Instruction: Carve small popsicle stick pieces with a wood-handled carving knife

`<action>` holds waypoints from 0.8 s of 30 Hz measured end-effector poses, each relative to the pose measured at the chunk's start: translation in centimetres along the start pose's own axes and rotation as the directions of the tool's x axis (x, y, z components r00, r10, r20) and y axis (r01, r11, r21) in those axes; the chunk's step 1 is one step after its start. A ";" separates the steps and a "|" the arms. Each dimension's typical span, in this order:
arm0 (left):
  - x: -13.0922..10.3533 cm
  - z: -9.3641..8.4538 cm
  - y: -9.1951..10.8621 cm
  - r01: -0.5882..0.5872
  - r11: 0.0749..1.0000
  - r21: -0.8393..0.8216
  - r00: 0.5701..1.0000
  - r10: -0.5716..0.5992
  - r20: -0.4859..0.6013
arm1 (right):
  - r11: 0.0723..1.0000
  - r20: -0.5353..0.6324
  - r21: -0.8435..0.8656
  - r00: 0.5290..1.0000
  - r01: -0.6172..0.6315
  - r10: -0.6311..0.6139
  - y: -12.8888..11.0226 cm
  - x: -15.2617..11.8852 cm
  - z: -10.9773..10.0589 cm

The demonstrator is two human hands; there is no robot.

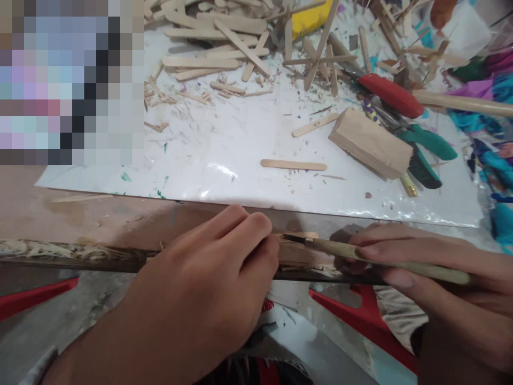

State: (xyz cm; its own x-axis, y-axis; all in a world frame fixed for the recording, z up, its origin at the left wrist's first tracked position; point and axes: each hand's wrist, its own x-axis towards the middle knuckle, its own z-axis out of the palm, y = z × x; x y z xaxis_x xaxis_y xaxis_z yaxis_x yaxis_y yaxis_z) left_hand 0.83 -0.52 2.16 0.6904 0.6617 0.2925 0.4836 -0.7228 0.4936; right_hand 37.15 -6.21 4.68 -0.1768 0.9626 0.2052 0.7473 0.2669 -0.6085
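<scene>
My left hand (208, 272) is closed at the table's near edge, its fingers pressed together over one end of a popsicle stick (311, 235). That end is hidden under the fingers; the other end sticks out to the right. My right hand (433, 262) grips a slim carving tool (340, 248) by its pale wooden handle. The tool's thin metal blade points left and meets the stick close to my left fingertips. Farther back on the white sheet (224, 133) lies a loose popsicle stick (294, 164).
A wooden block (371, 143) lies at right, beside green-handled pliers (433, 141) and a red-handled tool (390, 95). Piled popsicle sticks (232, 24) and a yellow object (312, 18) are at the back. Shavings (68, 250) line the table's near edge. Upper left is pixelated.
</scene>
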 end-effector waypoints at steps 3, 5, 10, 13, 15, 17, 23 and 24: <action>-0.1 0.0 0.0 -0.003 1.000 -0.009 1.000 0.003 -0.015 | 0.998 0.095 0.056 0.995 0.020 -0.025 -0.6 2.7 0.0; -0.1 -0.1 0.1 -0.004 1.000 -0.009 1.000 0.004 -0.009 | 0.999 0.085 0.006 0.996 0.034 -0.035 -1.1 3.9 0.3; 0.2 -0.3 0.2 0.025 1.000 0.001 1.000 -0.025 0.015 | 0.986 0.187 -0.028 0.969 0.167 -0.158 -1.2 5.0 0.8; 0.3 -0.3 0.3 0.062 0.998 -0.033 0.997 -0.061 0.038 | 0.982 0.210 -0.019 0.961 0.187 -0.179 -0.6 5.2 0.8; 0.3 -0.3 0.3 0.072 0.997 -0.039 0.997 -0.070 0.045 | 0.981 0.212 -0.019 0.960 0.191 -0.183 -0.2 5.2 0.8; 0.3 -0.3 0.3 0.073 0.997 -0.040 0.997 -0.071 0.040 | 0.982 0.217 0.000 0.958 0.191 -0.186 0.1 5.2 0.8; 0.6 -0.5 0.4 0.101 0.994 -0.030 0.995 -0.100 0.023 | 0.982 0.251 0.039 0.950 0.183 -0.187 0.2 5.1 0.9; 0.6 -0.5 0.5 0.098 0.995 -0.023 0.995 -0.097 0.025 | 0.980 0.264 0.054 0.944 0.190 -0.198 0.1 5.1 0.8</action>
State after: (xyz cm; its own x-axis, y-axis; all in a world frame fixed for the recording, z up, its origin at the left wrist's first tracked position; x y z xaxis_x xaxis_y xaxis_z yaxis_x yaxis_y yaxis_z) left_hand 1.19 -0.35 2.99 0.6532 0.7236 0.2229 0.5361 -0.6499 0.5388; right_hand 35.81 -1.25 4.99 -0.4839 0.8680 0.1113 0.6642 0.4471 -0.5991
